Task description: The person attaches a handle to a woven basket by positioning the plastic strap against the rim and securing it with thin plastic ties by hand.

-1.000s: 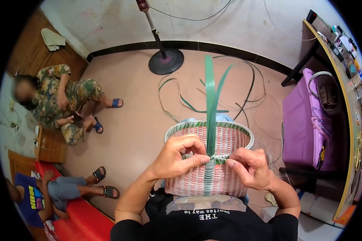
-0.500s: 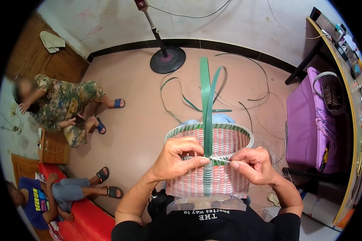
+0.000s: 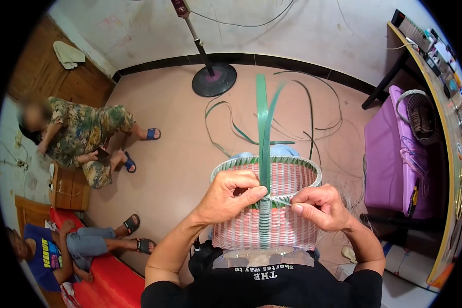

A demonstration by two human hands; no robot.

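Observation:
A pink-and-white woven basket with a green band under its pale rim rests against my lap. Two long green straps rise upright from the near rim. My left hand is closed, thumb and fingers pinching the base of the straps where they meet the rim. A thin whitish strip runs from that spot to the right. Its other end is between the thumb and forefinger of my right hand, which is closed on it. The fingertips of the left hand partly hide the strap base.
Loose green strips lie curled on the floor beyond the basket. A black round stand base is by the wall. At right are a purple bin, a small dark basket and a cluttered table. Two people sit at left.
The whitish strip now angles down more steeply toward my right hand. My left thumb has moved up slightly at the strap base. One green strap's free end has swung and looks blurred.

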